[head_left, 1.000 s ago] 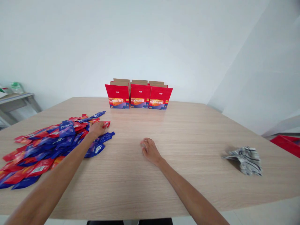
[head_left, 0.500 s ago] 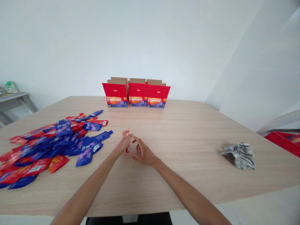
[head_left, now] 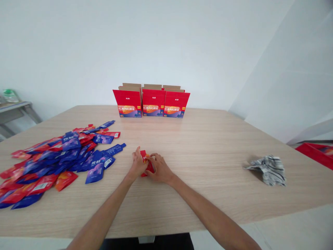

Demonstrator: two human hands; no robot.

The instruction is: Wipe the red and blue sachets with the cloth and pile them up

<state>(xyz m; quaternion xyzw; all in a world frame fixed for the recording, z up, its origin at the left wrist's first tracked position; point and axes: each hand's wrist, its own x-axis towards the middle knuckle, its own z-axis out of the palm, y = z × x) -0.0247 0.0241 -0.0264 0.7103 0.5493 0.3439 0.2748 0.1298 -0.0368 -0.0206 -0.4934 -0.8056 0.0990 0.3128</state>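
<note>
A small red pouch (head_left: 150, 168) is between my two hands, above the near middle of the wooden table (head_left: 208, 146). My left hand (head_left: 137, 165) has its fingers on the pouch's left side. On its right side, the fingers of my right hand (head_left: 159, 168) are curled round the edge. Parts of the pouch are hidden by my fingers. To the left lies a heap of red pouches (head_left: 43, 184) and blue pouches (head_left: 70, 143).
Three red cartons (head_left: 129, 104) with raised flaps stand in a row at the back. A crumpled striped cloth (head_left: 272, 170) lies on the right. A red box (head_left: 314, 154) is at the far right edge, and a side table (head_left: 15, 107) at the far left.
The red pouch has turned from edge-on to show its broad face. My right hand, open and beside it before, has closed on it.
</note>
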